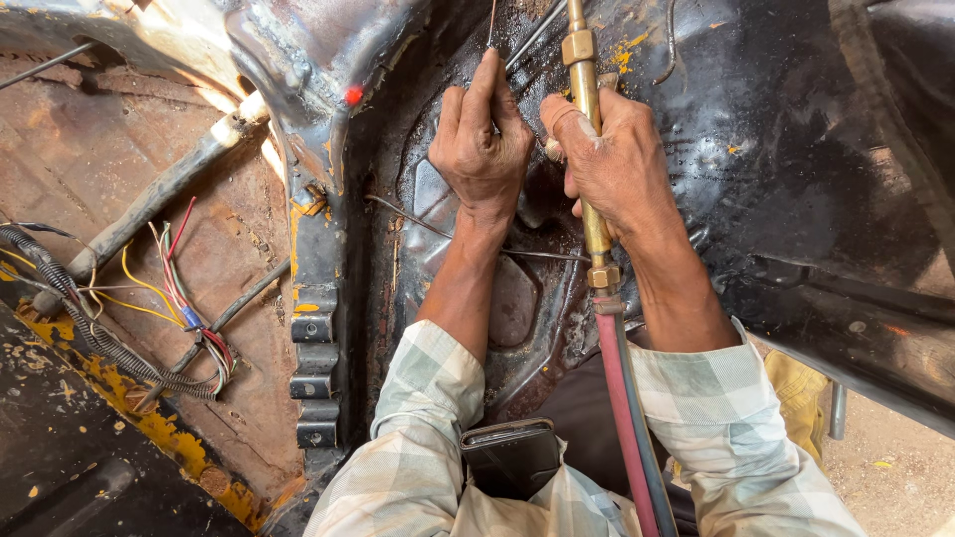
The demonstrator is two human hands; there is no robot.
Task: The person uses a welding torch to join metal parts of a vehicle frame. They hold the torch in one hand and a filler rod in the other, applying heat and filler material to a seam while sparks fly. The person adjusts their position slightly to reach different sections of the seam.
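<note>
The work surface is a blackened, dented metal panel [776, 149] of a vehicle body, scorched and glossy in places, with flecks of yellow paint near its upper edge and a pressed, ribbed hollow in the middle. The left hand [482, 149] is closed around a thin filler rod [491, 25], fingers curled and the forefinger stretched up along it; the rod rises out of the fist towards the top of the view. Just beside it, the right hand [617, 164] is wrapped firmly round a brass torch [587, 89], whose handle runs down through the palm to a brass nut below the wrist, where a red and a blue hose [627, 418] trail down between the checked shirt sleeves [428, 398]. The torch's tip is out of view at the top, so where it meets the panel cannot be told. A small red glowing spot [353, 95] shows on the grey seam to the left of the hands. Further left lies a rusty brown floor panel [90, 139] with a bundle of coloured wires [179, 288], a ribbed black conduit [80, 318] and a yellow-painted edge. A dark phone [509, 455] sits in the shirt pocket. Sandy ground [885, 467] shows at the lower right.
</note>
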